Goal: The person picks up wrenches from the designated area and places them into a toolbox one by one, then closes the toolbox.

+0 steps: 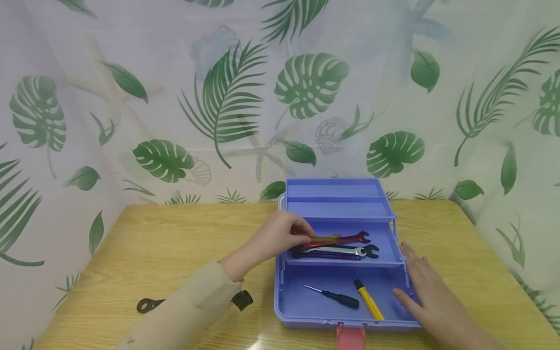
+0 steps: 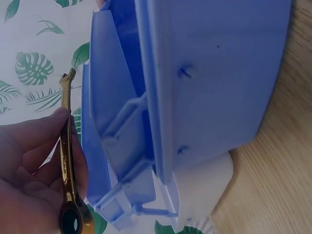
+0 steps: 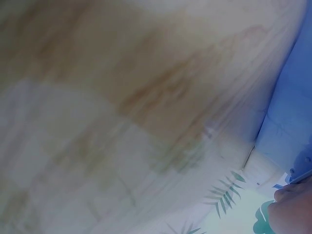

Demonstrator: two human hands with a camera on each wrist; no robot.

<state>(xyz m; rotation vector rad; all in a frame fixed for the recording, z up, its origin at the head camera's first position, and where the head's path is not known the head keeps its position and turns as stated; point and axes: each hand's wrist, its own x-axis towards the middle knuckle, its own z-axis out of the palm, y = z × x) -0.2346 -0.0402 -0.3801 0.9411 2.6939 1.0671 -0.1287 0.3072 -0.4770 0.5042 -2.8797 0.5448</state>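
Observation:
My left hand (image 1: 282, 232) pinches a gold combination wrench (image 2: 67, 161) between thumb and fingers, over the middle tray (image 1: 385, 231) of a blue-purple toolbox (image 1: 306, 318). In that tray lie a red wrench (image 1: 358, 237), a silver wrench (image 1: 339, 250) and a purple one (image 1: 337, 256), partly overlapping. My right hand (image 1: 433, 294) rests on the box's right edge, fingers extended and thumb over the rim. Only part of the right hand (image 3: 295, 209) shows in the right wrist view.
A black-handled screwdriver (image 1: 341, 298) and a yellow tool with a black tip (image 1: 369, 300) lie in the box's bottom. The upper tray (image 1: 334, 188) is raised behind. On the wooden table (image 1: 175, 243), a black wrench (image 1: 148, 305) is partly hidden by the left sleeve. A pink latch (image 1: 351, 336) hangs in front.

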